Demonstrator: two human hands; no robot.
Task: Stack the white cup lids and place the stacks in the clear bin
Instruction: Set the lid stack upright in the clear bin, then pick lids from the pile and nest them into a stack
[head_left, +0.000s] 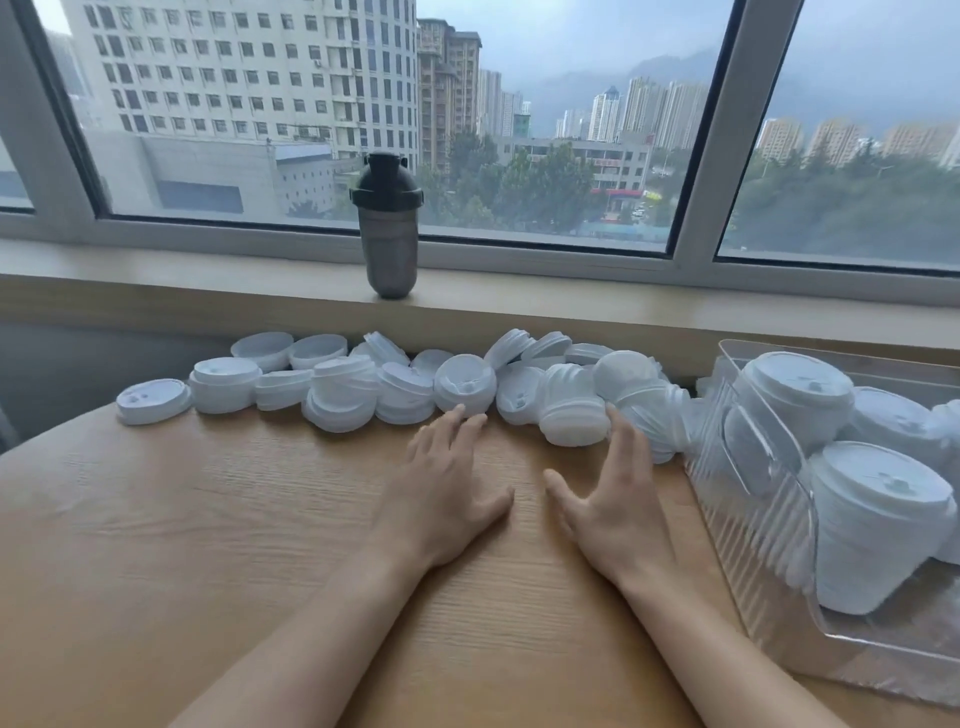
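Note:
Several white cup lids (343, 387) lie in a loose row along the far edge of the wooden table (182, 519), some single, some in short stacks. The clear bin (748, 499) stands at the right and holds several tall stacks of lids (878, 525). My left hand (447, 488) rests flat with spread fingers, its fingertips just short of a tilted lid (465, 382). My right hand (613, 499) is open too, its fingers beside a short tipped-over stack (571, 415). Neither hand holds anything.
A dark shaker bottle (388, 228) stands on the window sill (623, 301) behind the lids. The sill's front wall runs right behind the row of lids. Bare tabletop lies between my forearms and to the left.

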